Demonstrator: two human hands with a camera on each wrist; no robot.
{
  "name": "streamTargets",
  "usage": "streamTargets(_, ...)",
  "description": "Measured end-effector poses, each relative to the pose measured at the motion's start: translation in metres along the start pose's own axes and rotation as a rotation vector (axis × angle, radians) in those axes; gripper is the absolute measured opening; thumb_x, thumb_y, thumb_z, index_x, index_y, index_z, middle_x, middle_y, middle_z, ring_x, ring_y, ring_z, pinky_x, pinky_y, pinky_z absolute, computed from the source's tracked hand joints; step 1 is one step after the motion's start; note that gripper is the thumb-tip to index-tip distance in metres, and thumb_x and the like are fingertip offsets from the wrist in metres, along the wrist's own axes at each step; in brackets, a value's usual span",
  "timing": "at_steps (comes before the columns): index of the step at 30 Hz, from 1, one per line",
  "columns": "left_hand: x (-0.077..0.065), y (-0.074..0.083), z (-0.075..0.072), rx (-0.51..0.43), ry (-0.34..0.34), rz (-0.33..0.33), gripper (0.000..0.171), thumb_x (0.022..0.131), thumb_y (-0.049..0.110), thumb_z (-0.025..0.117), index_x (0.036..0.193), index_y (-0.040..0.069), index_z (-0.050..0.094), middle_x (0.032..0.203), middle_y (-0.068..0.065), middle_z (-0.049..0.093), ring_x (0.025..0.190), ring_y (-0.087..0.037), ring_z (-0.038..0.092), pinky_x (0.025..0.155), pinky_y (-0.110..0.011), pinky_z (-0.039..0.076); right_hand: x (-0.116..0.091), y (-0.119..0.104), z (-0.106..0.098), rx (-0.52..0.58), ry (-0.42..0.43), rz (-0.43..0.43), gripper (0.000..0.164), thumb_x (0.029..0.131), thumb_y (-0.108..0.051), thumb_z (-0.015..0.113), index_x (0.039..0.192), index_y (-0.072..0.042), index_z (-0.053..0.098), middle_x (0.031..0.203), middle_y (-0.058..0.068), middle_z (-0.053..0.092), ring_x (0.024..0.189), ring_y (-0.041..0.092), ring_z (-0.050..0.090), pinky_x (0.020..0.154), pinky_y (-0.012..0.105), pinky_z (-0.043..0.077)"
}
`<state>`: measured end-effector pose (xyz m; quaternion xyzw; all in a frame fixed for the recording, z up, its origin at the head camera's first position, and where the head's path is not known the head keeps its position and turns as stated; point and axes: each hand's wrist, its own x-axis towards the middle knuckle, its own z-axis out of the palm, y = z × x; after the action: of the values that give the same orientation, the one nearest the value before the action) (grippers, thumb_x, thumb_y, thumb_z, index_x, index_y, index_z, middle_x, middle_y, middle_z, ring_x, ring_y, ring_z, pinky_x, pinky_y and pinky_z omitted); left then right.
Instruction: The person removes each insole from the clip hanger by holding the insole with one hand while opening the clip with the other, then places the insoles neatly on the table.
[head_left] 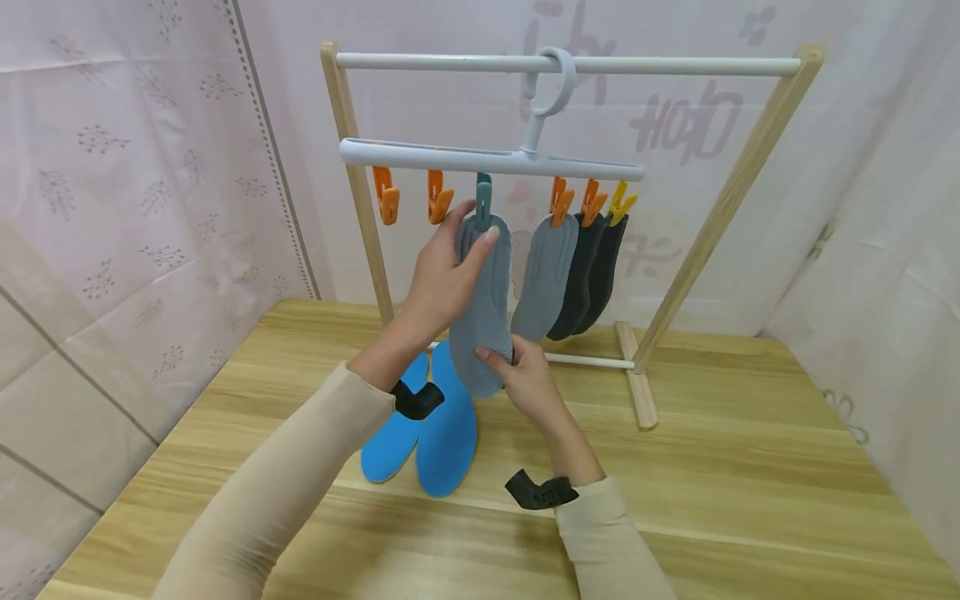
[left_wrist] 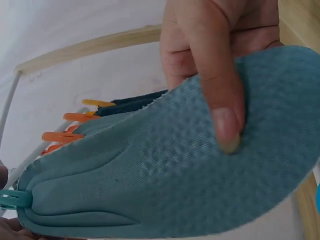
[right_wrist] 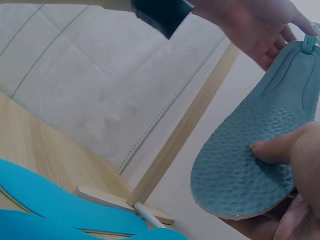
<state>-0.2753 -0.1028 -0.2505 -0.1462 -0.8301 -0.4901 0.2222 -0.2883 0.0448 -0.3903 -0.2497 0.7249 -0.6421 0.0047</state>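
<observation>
A grey insole (head_left: 482, 308) hangs upright from the dark green clip (head_left: 483, 200), whose jaws are over its top edge. Near that clip, my left hand (head_left: 444, 271) holds the insole's upper end, thumb across the front and fingers at its edge and behind. Lower down, my right hand (head_left: 528, 379) pinches the insole's side near the heel; its thumb (left_wrist: 220, 95) presses the dimpled front and the other fingers go behind. In the right wrist view the insole (right_wrist: 245, 165) slants, with the green clip (right_wrist: 309, 44) at its top.
A white hanger (head_left: 487, 158) hangs on a wood-framed rack (head_left: 720, 200). Orange clips (head_left: 386, 200) dangle at left. Farther right, another grey insole (head_left: 547, 275) and two black insoles (head_left: 581, 283) hang from clips. Two blue insoles (head_left: 447, 442) lie on the wooden table (head_left: 750, 467).
</observation>
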Motion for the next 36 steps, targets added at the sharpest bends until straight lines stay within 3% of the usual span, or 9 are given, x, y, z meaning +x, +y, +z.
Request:
streamTargets(10, 0.019, 0.018, 0.002, 0.020, 0.027, 0.064, 0.056, 0.109, 0.032, 0.045, 0.157, 0.007, 0.032, 0.149, -0.013, 0.053, 0.141, -0.024, 0.051, 0.115, -0.041, 0.046, 0.000, 0.003, -0.001, -0.034, 0.008, -0.030, 0.032, 0.100, -0.018, 0.065, 0.128, -0.002, 0.066, 0.126, 0.021, 0.070, 0.119, 0.035, 0.068, 0.100, 0.051, 0.056)
streamTargets(20, 0.040, 0.023, -0.004, -0.013, 0.037, 0.022, 0.044, 0.110, 0.028, 0.041, 0.148, 0.004, 0.043, 0.127, -0.013, 0.068, 0.126, -0.023, 0.060, 0.102, -0.034, 0.050, -0.001, 0.002, -0.003, -0.002, -0.026, -0.020, 0.037, 0.101, -0.020, 0.064, 0.135, -0.006, 0.062, 0.133, 0.020, 0.066, 0.124, 0.036, 0.065, 0.102, 0.050, 0.055)
streamTargets(24, 0.047, 0.024, -0.010, -0.026, 0.016, 0.008, 0.042, 0.110, 0.028, 0.042, 0.143, 0.004, 0.048, 0.122, -0.014, 0.070, 0.121, -0.021, 0.059, 0.098, -0.031, 0.047, 0.001, 0.002, -0.003, 0.023, -0.026, -0.026, 0.040, 0.101, -0.020, 0.064, 0.138, -0.006, 0.060, 0.137, 0.019, 0.064, 0.127, 0.035, 0.063, 0.105, 0.052, 0.053)
streamTargets(29, 0.052, 0.022, -0.014, -0.066, -0.014, -0.054, 0.042, 0.109, 0.035, 0.045, 0.141, 0.008, 0.051, 0.119, -0.011, 0.070, 0.113, -0.016, 0.055, 0.091, -0.026, 0.040, 0.003, 0.001, -0.003, 0.060, -0.042, -0.013, 0.042, 0.100, -0.016, 0.064, 0.140, -0.004, 0.058, 0.139, 0.019, 0.063, 0.130, 0.034, 0.061, 0.108, 0.052, 0.051)
streamTargets(36, 0.052, 0.020, -0.012, -0.122, -0.008, -0.127, 0.044, 0.106, 0.040, 0.051, 0.142, 0.014, 0.052, 0.119, -0.008, 0.070, 0.114, -0.014, 0.057, 0.096, -0.030, 0.044, 0.002, -0.001, 0.001, 0.226, -0.115, 0.039, 0.050, 0.101, -0.008, 0.058, 0.149, -0.003, 0.045, 0.149, 0.023, 0.052, 0.136, 0.039, 0.053, 0.109, 0.055, 0.048)
